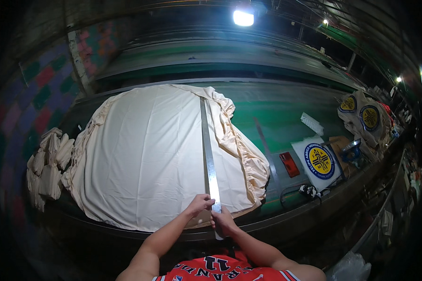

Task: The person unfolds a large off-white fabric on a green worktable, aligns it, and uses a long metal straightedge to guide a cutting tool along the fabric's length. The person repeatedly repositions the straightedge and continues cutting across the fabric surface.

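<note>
A long flat metal straightedge (209,154) lies front to back across a cream cloth (145,154) with gathered edges, spread over the green table. My left hand (201,205) is closed, its fingertips pinched at the straightedge's left side near the front end. Just below it and to the right, my right hand (224,221) wraps round the near end of the straightedge, which sticks out past the table's front edge. The cloth's ruffled right side bunches beyond the straightedge. Whether my left fingers hold anything besides the metal edge is hidden.
Folded cream cloth bundles (51,164) sit left. To the right are a red rectangular object (289,164), a white sheet with a round blue-yellow emblem (309,161), a blue tool (351,152), a white strip (312,123) and emblem-printed bags (361,112). The table's front edge (286,216) curves below.
</note>
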Demonstrator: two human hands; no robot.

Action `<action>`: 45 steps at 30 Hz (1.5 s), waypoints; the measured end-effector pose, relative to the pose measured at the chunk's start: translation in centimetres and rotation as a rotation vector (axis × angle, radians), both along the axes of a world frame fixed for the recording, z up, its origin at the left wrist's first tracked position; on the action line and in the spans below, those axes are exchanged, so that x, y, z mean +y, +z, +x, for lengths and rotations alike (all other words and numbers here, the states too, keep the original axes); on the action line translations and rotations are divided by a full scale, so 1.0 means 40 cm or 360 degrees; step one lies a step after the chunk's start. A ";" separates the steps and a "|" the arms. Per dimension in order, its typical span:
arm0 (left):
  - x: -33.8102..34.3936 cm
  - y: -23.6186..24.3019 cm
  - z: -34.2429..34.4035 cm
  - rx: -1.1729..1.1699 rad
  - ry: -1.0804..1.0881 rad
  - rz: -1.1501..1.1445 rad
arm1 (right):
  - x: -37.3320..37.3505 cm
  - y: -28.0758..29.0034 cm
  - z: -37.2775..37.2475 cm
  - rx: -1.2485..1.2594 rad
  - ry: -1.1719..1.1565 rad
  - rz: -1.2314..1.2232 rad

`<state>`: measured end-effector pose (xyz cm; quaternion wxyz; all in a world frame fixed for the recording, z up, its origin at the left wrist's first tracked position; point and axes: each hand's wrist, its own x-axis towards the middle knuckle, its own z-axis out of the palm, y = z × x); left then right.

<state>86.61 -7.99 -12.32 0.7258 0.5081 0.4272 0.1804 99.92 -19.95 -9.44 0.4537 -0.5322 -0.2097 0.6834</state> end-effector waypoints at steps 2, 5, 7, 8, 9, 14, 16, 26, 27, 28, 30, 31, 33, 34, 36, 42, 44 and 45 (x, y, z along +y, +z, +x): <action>-0.021 0.005 0.011 -0.0147 -0.0163 -0.0096 | -0.049 0.029 0.000 -0.0279 -0.0127 0.0077; -0.047 0.015 0.026 -0.0232 -0.0367 0.0040 | -0.122 0.071 0.021 -0.0558 -0.0089 0.0067; -0.064 0.023 0.034 -0.0301 -0.0448 0.0034 | -0.154 0.092 0.029 -0.0505 -0.0135 0.0086; -0.070 0.027 0.040 -0.0296 -0.0478 0.0056 | -0.167 0.101 0.034 -0.0532 -0.0138 0.0098; -0.075 0.030 0.046 -0.0281 -0.0521 0.0077 | -0.176 0.108 0.039 -0.0564 -0.0142 0.0088; -0.090 0.039 0.071 -0.0277 -0.0555 0.0109 | -0.201 0.131 0.049 -0.0623 -0.0173 0.0045; -0.094 0.043 0.076 -0.0248 -0.0556 0.0080 | -0.209 0.137 0.052 -0.0637 -0.0176 0.0024; -0.092 0.084 0.099 -0.0279 -0.0659 0.0179 | -0.234 0.160 0.075 -0.0516 -0.0283 0.0077; -0.091 0.084 0.105 -0.0279 -0.0645 0.0196 | -0.229 0.158 0.080 -0.0503 -0.0294 0.0063; -0.088 0.082 0.112 -0.0221 -0.0631 0.0214 | -0.221 0.155 0.088 -0.0486 -0.0298 0.0123; -0.081 0.072 0.129 -0.0381 -0.0488 0.0196 | -0.191 0.144 0.110 -0.0445 -0.0300 0.0171; -0.076 0.064 0.136 -0.0435 -0.0433 0.0198 | -0.172 0.136 0.122 -0.0469 -0.0294 0.0170; -0.062 0.045 0.144 -0.0201 -0.0356 0.0419 | -0.125 0.117 0.150 -0.0500 -0.0283 0.0160; -0.057 0.033 0.144 -0.0043 -0.0327 0.0530 | -0.098 0.107 0.162 -0.0493 -0.0307 0.0226; -0.050 0.007 0.137 0.0279 -0.0346 0.0605 | -0.040 0.090 0.191 -0.0401 -0.0350 0.0258; -0.139 -0.073 0.107 0.0312 -0.0742 0.0638 | 0.106 0.084 0.281 -0.0198 -0.0470 0.0245; -0.170 -0.086 0.105 0.0202 -0.0817 0.0618 | 0.150 0.090 0.315 -0.0060 -0.0478 0.0213; -0.181 -0.089 0.108 0.0188 -0.0817 0.0589 | 0.163 0.091 0.324 0.0024 -0.0504 0.0173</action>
